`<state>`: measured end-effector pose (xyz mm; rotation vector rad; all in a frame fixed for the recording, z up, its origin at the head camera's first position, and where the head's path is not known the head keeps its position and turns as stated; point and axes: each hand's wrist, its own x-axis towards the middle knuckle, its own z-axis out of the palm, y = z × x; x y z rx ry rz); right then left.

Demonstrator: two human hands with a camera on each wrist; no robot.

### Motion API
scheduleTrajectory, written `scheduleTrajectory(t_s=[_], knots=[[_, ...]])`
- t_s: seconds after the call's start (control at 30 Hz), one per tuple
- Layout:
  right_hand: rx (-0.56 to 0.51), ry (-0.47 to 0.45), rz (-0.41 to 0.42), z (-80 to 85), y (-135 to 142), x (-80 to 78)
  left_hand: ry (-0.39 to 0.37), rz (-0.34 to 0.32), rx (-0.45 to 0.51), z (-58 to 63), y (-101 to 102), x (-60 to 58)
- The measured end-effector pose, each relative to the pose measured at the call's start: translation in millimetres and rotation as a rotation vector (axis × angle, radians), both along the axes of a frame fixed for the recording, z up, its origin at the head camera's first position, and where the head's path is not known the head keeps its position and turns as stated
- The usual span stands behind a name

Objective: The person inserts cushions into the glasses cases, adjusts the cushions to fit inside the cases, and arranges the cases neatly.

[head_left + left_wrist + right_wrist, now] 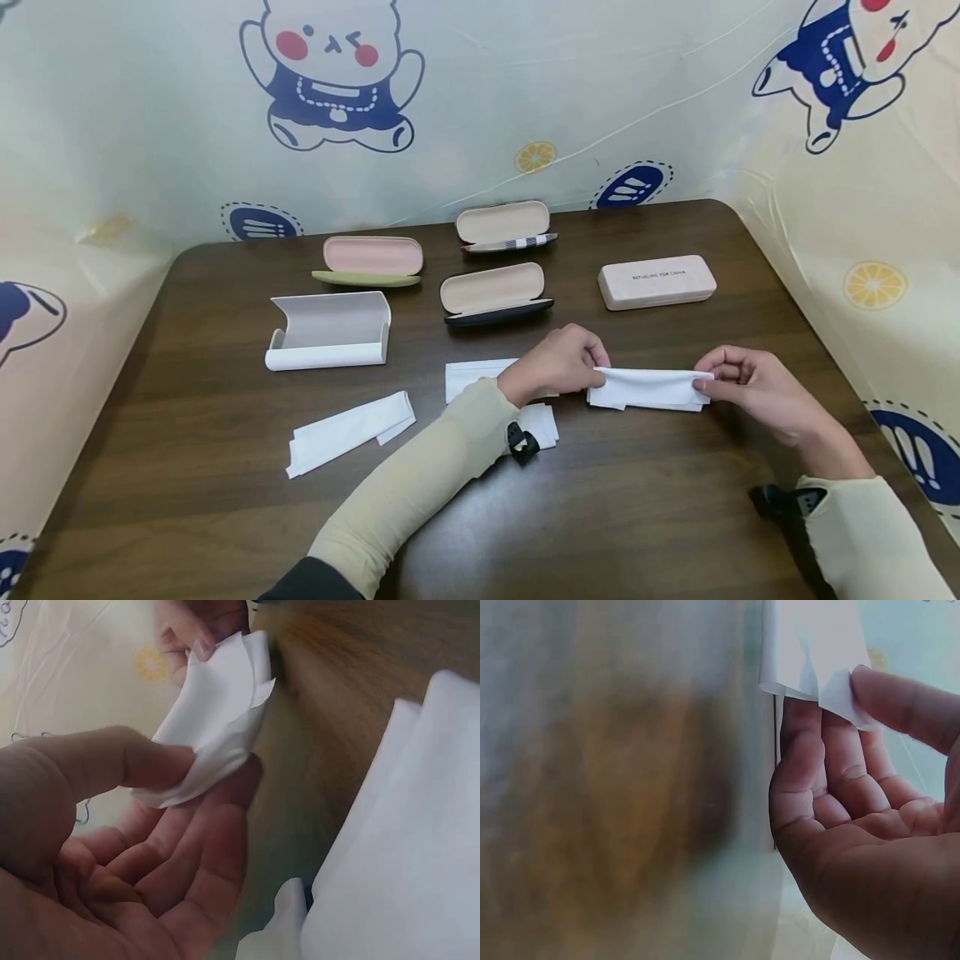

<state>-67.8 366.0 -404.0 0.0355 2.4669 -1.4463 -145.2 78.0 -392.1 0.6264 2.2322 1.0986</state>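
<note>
Following the left hand, we find its thumb and fingertips pinching the left end of a narrow, folded white cloth strip, with only the fabric's thickness between them. We see the right hand gripping the other end, its thumb pressed on the near face and its fingers bent behind. The strip stretches level between the two hands, over the right part of the dark brown wooden table; whether its lower edge touches the wood, we cannot tell.

Just beyond it we see a pale, rounded box-shaped case with dark lettering, lid down. Partly behind the left forearm lie an upper folded white cloth and a lower folded white cloth. We notice a slanted folded white cloth well to the left. Farther back, lids raised, stand a white case with a grey-white lining, a green case lined in pink, a black case lined in beige and a checked case lined in beige.
</note>
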Motion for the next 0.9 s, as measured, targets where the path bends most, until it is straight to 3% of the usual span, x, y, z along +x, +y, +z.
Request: scheduleTrajectory(t_s=[0.4, 0.7, 0.9], knots=[[0.036, 0.095, 0.043, 20.7, -16, -19.8, -0.06, 0.123, 0.098, 14.5, -23, -6.7], [0.062, 0.126, 0.055, 36.1, -42, -43.5, -0.043, 0.19, 0.186, 20.9, -48, -13.2], [0.007, 0.12, 0.072, 39.7, -65, -64.7, -0.054, 0.275, 0.231, 27.4, -70, -22.5]])
